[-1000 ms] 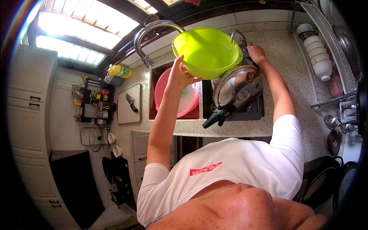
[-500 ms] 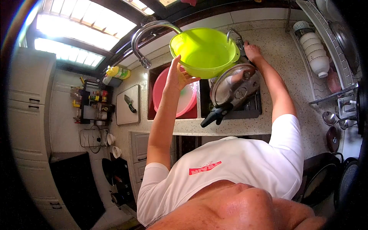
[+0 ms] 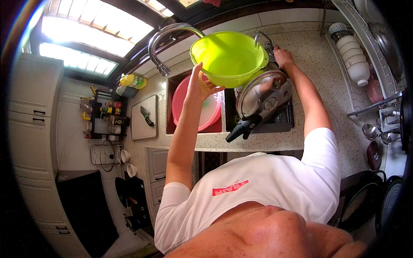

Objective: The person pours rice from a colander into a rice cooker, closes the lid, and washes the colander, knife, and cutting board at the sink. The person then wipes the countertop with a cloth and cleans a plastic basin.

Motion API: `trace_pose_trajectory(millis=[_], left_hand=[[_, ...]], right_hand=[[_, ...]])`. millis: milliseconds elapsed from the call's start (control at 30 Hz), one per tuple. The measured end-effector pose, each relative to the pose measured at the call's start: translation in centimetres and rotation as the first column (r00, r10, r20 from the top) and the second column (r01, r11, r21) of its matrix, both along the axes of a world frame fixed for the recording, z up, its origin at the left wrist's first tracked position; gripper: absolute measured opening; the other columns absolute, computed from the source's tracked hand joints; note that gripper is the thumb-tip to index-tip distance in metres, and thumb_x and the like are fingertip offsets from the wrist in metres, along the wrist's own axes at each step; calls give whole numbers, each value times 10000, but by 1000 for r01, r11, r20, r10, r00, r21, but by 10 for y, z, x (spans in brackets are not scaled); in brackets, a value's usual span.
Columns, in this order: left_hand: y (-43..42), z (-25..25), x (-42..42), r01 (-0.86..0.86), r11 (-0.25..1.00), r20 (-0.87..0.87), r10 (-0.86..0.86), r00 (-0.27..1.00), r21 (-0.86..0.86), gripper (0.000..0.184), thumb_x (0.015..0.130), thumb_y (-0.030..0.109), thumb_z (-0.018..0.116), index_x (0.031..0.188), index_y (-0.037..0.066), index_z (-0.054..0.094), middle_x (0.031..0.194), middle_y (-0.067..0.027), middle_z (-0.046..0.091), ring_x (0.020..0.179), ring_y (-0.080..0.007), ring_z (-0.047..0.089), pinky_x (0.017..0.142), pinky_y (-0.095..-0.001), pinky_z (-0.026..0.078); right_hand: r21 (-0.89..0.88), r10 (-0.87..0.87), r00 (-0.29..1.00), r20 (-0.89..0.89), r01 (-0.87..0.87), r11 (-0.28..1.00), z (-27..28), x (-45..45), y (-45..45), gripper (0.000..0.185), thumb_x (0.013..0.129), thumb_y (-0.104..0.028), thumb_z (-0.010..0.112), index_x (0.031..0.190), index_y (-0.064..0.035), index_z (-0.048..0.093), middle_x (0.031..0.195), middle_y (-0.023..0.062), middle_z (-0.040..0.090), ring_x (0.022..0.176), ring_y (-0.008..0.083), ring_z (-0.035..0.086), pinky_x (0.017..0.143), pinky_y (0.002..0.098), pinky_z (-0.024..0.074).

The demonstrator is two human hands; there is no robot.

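My left hand (image 3: 201, 87) supports a lime-green plastic bowl (image 3: 232, 53) by its near left side, thumb up at the rim and fingers underneath. The spout of a small curved tap (image 3: 263, 36) hooks over the bowl's right rim. At the base of that tap, my right hand (image 3: 283, 58) is closed on its handle, which the fingers mostly hide. A steel pressure cooker lid (image 3: 264, 96) with a black handle leans over the right sink basin, just below the bowl. Under my left forearm, a pink tub (image 3: 183, 101) sits in the left basin.
A large chrome faucet (image 3: 163, 69) arches at the left of the bowl. On the left counter lies a cutting board (image 3: 137, 124) with a knife (image 3: 146, 116), near a yellow bottle (image 3: 134, 81). A wire dish rack (image 3: 359, 101) with stacked white bowls (image 3: 350, 56) stands at the right.
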State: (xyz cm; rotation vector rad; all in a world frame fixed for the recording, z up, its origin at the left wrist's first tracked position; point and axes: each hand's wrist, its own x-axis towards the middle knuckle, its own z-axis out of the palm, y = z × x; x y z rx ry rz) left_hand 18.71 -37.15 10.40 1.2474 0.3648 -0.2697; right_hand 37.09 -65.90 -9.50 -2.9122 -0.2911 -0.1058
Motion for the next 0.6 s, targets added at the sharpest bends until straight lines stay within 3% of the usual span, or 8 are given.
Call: trace_pose_trajectory(millis=[67,600], left_hand=[[0,1,0,3,1000,-8,-3,1000,13,826,739,617,498,1277,6,358,1164,-262,444,1059,-399,488,880,-554,409],[2,0,1,11,1000,-18,-11,1000,12,814,752,610,482,1298,22,339,1182,-248,438,1050,-373,492,863,-534,421]], right_hand=[[23,-12,998,66,11,1000,-6,2,1,265,836,-111,401,1072,3,442,870,244,621,816,360,626,695,445,510],[49,-33,999,-14,33,998,0,1,3,255,848,-131,389,1052,7,452,893,247,620,841,374,621,722,460,504]])
